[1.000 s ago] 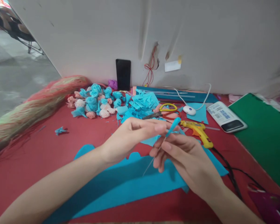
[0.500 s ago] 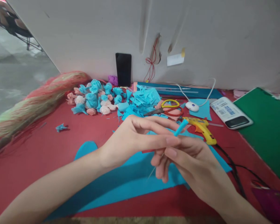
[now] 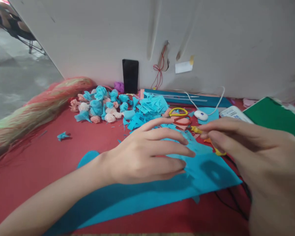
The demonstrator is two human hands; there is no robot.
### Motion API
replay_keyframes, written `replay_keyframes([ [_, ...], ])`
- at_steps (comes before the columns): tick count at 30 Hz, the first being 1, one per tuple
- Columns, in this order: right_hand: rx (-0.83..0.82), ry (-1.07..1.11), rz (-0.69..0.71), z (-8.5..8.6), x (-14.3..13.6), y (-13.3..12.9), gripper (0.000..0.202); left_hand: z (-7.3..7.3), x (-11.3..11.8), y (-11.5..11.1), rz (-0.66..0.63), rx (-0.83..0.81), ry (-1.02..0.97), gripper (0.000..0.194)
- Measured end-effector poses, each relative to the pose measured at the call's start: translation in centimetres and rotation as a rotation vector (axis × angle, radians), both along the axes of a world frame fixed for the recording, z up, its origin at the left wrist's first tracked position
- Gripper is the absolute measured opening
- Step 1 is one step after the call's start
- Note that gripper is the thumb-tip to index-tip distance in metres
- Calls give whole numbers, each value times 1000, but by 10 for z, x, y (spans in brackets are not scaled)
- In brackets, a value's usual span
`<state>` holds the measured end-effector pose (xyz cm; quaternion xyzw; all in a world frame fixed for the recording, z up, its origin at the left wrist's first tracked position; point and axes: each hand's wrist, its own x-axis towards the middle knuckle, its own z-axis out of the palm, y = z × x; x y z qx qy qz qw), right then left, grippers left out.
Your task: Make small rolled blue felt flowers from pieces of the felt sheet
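Observation:
My left hand reaches palm down over a large blue paper sheet, its fingers spread and slightly bent. Smaller blue paper pieces lie by its fingertips; whether it touches them I cannot tell. Raised at the right, my right hand pinches thumb and forefinger together, and what sits between them is hidden. Beyond its fingertips lies a yellow glue gun, partly covered by the hand. Scissors with yellow and red handles rest just behind.
Blue and pink paper flowers are heaped at the back left, beside blue scraps. A black phone leans on the wall. A white mouse-shaped device, a green board and a thick fibre bundle lie around. Cords run at right.
My hands have parted. The right one has moved right and up; the left has turned palm down and opened over the paper. The blue rolled piece on a thin wire no longer shows.

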<state>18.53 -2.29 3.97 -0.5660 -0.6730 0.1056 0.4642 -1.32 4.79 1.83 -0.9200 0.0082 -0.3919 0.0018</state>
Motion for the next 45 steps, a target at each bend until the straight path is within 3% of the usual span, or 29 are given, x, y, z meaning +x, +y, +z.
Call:
replay_keyframes([
  [4,-103,12,154,-4,-12,-3,7,-9,3,-1,-25,-20,-37,7],
  [12,-91,233,138,-18,-35,2,6,-9,4,-8,3,-57,113,25],
  [18,-446,443,310,-17,-21,9,5,-3,2,-6,-2,55,208,27],
  [22,-335,519,180,-13,-5,12,7,3,-3,-5,-15,34,189,16],
  [25,-201,586,74,-9,4,16,6,6,-6,-5,24,-18,191,23],
  [30,-32,644,-77,-6,17,24,9,9,-8,3,-51,-61,176,13],
  [32,9,634,-131,-8,23,28,10,9,-10,10,-45,-219,173,10],
  [35,35,579,-157,-12,29,33,9,6,-18,26,-78,-806,74,12],
  [36,40,556,-160,-13,31,34,9,3,-21,31,-101,-904,29,13],
  [40,54,429,-166,-18,35,35,7,-10,-28,52,-214,-1157,-193,2],
  [45,64,154,-162,-21,34,35,9,-22,-19,66,-231,-1445,-629,16],
])
